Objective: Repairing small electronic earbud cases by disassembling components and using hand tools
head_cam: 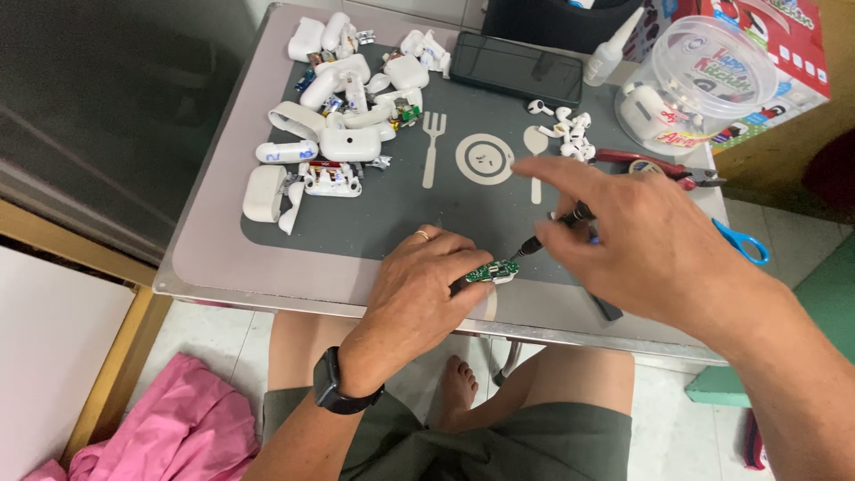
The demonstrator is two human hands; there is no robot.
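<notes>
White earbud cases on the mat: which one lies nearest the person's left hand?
The closed white case at the pile's lower-left corner, beside the opened case. It lies closest to the left hand; the others sit farther up.

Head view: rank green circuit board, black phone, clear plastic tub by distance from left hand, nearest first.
1. Green circuit board: pinned under the left hand fingertips, front edge of the mat.
2. Black phone: far edge, centre.
3. Clear plastic tub: far right corner.

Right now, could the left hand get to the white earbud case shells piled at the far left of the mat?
Probably yes: the left hand holds down the small green circuit board, but bare grey mat lies between it and the case shells.
</notes>
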